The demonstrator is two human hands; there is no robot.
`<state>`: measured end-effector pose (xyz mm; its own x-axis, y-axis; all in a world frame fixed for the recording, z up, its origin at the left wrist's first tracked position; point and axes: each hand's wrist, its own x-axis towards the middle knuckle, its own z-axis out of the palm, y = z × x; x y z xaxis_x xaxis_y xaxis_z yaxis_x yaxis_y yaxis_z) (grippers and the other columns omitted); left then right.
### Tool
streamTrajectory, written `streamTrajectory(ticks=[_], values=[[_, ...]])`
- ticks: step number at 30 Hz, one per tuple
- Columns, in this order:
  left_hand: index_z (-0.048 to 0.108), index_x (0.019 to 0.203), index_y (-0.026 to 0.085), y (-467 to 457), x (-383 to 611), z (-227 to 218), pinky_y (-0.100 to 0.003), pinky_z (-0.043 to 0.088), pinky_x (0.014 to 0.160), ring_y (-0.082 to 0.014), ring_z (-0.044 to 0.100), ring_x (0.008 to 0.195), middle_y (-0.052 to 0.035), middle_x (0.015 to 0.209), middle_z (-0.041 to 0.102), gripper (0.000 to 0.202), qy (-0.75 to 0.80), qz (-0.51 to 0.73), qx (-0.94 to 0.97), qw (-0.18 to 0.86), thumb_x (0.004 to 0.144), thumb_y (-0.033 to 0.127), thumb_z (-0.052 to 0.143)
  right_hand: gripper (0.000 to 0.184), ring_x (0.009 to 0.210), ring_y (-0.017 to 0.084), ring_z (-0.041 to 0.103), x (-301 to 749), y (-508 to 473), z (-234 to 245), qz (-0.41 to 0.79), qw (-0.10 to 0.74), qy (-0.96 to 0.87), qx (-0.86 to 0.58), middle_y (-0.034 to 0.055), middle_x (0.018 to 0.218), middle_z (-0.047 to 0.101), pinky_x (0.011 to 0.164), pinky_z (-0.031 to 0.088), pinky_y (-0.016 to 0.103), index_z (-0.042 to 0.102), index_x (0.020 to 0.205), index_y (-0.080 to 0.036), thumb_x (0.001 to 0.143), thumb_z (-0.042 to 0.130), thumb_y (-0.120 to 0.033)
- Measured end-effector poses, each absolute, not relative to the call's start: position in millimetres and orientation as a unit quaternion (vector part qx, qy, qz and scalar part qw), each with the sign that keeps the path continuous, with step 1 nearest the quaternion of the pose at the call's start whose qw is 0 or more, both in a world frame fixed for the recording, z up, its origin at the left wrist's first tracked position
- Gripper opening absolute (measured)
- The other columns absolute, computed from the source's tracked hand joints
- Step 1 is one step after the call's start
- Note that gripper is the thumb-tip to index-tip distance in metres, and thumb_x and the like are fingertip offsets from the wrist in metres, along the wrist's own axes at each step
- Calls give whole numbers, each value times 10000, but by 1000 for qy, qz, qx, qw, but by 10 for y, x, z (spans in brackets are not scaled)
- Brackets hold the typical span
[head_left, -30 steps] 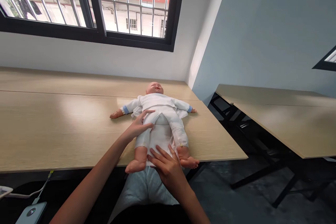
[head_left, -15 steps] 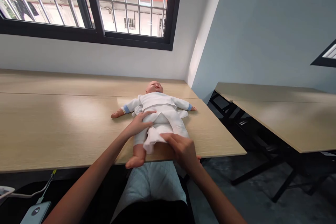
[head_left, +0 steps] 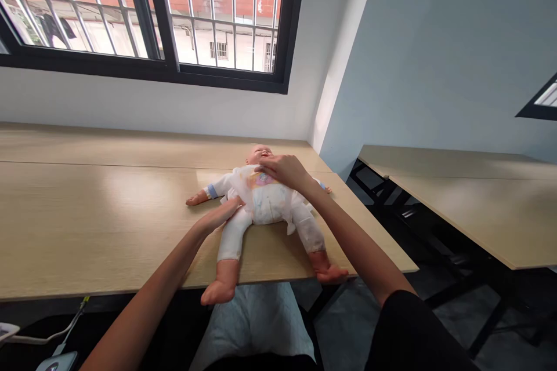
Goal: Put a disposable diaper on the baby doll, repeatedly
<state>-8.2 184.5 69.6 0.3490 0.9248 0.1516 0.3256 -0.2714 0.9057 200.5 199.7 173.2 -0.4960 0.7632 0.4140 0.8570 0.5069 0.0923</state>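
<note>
A baby doll in a white suit lies on its back on a light wooden table, its legs apart and its feet near the front edge. A thin white cloth with a colourful print covers its belly and chest. My right hand is at the cloth's upper edge below the doll's chin, and its fingers appear to grip the cloth. My left hand lies flat against the doll's side near the waist, holding nothing.
A second wooden table on black metal legs stands to the right across a gap. A barred window is in the wall behind. Pale blue trousers show below the table's front edge, and a cabled device lies at lower left.
My right hand has moved from the doll's legs up to its chest, and the white cloth now lies up over the belly. My left hand has shifted slightly down the doll's side.
</note>
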Motion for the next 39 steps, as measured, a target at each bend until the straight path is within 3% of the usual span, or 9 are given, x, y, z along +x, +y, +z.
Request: streamTrajectory(ticks=[3,6,11,17,20,23,27,31,39], values=[[678,795,188,1849,-106,766,-323,506,651,-244,642,774,-60,772,683,540,434,309,695,484,859,679,465,254,665,123,484,2115,2332,1584,-20,225,-857,-464,-4,753,602,591,234,232,668,801,-173,955,599,-362],[513,586,213,1811,-30,826,-246,372,513,-144,465,572,22,579,488,477,383,307,706,510,792,627,628,408,602,103,354,2207,2544,1348,110,262,-842,-459,-48,579,402,594,230,239,510,578,-161,907,626,-373],[372,534,214,1795,66,785,-241,163,454,-73,188,498,64,500,249,493,405,334,660,538,802,544,622,508,584,97,295,2288,2676,1009,162,335,-794,-480,-71,520,296,574,213,255,396,522,-192,823,660,-505],[471,581,188,1851,83,633,-229,287,497,-91,340,539,47,572,382,429,427,408,635,498,734,543,657,572,561,114,403,2311,2645,871,120,374,-713,-581,-48,517,434,569,264,256,393,518,-208,714,724,-632],[536,760,182,1880,111,634,-234,391,586,-120,461,635,33,731,490,323,474,534,600,362,683,432,726,577,572,130,469,2322,2622,855,105,353,-690,-624,-39,557,508,569,284,254,430,556,-208,696,712,-691],[546,894,193,1862,209,761,-275,462,697,-164,567,788,-14,902,574,224,458,615,614,188,787,344,672,576,603,145,523,2313,2609,839,106,338,-680,-642,-33,594,558,562,297,252,457,591,-209,690,704,-720],[653,977,212,1823,494,994,-381,459,934,-235,609,1044,-50,1029,666,157,260,401,872,104,859,314,663,534,642,154,562,2284,2599,828,96,332,-680,-647,-21,652,616,557,301,250,491,637,-209,717,712,-689],[622,1281,288,1854,782,1062,-480,401,1033,-328,530,1248,-78,1343,592,548,147,155,977,11,753,237,764,328,671,157,587,2379,2585,839,52,343,-664,-662,-5,714,655,561,300,247,554,740,-213,858,666,-497],[515,1349,212,1690,998,924,-633,355,1040,-392,436,1304,-163,1345,559,640,218,98,965,-107,720,169,624,275,669,171,604,3178,2410,726,33,398,-601,-692,6,728,674,576,349,245,549,743,-216,894,610,-438]])
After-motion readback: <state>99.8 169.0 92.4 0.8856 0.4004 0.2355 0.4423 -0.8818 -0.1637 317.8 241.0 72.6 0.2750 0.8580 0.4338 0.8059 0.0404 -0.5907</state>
